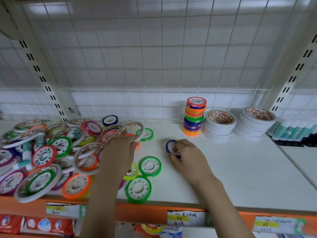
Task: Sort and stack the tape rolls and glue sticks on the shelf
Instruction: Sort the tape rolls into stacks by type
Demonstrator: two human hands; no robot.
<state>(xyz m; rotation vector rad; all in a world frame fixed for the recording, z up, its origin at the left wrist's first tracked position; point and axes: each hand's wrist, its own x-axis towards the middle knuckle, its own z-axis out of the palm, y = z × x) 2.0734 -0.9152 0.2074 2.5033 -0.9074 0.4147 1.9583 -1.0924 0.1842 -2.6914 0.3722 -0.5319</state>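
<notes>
Tape rolls, flat plastic rings in green, orange, red, purple, blue and white, are lying in a loose jumbled pile (pixel 51 152) on the left part of the white shelf board (pixel 240 169); they are overlapping too much to count exactly. Three green rolls are lying apart at the pile's right edge: one near the front lip (pixel 138 188), one just beyond it (pixel 149 166) and one farther back (pixel 147 134). A single blue roll (pixel 110 120) is sitting at the far side by the wire grid back panel (pixel 154 57).

On the far right, one tall stack of small coloured rolls (pixel 194 118) is standing upright, with two lower stacks of wide white rolls beside it, the first (pixel 220 125) touching the coloured stack and the second (pixel 255 123) just to its right. A row of teal-capped glue sticks (pixel 291 130) is lying at the far right edge; a few more are showing inside the pile, their number unclear.

The left hand (pixel 120 152) is reaching into the pile's right edge with curled fingers pinching a thin white roll (pixel 133 130), which is tilted up. The right hand (pixel 185 155) is resting on the bare board, fingers curled round a small blue tape roll (pixel 169 146).

Paper price labels (pixel 186 218) are sticking to the orange front strip.
</notes>
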